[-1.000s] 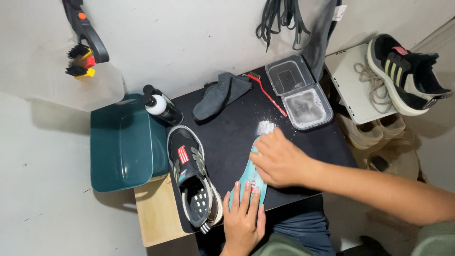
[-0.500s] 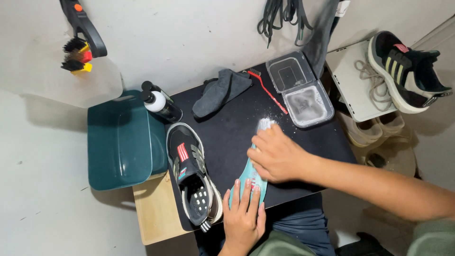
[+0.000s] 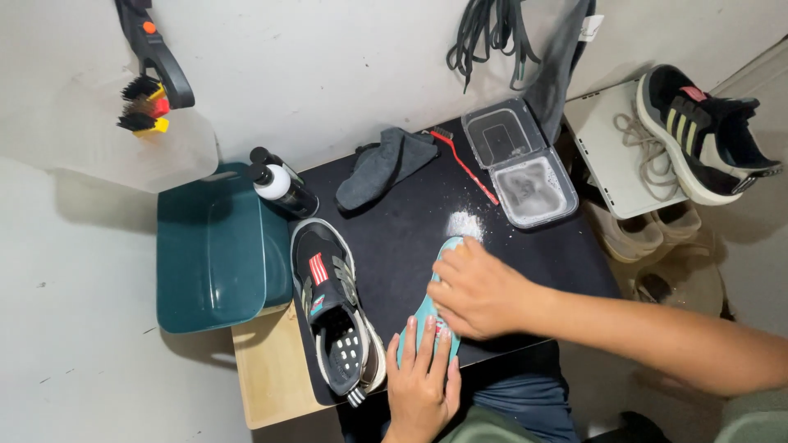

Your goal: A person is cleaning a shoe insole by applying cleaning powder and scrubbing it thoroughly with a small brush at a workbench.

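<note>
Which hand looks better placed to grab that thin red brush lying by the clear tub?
Probably the right hand: it lies over the toe end of the teal insole, nearer the red brush by the clear tub. The left hand is flat on the insole's heel end, pinning it.

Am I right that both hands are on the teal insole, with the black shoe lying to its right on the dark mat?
Not quite: the head view shows the black shoe lying to the left of the teal insole, not the right. The left hand and right hand are both on it.
</note>
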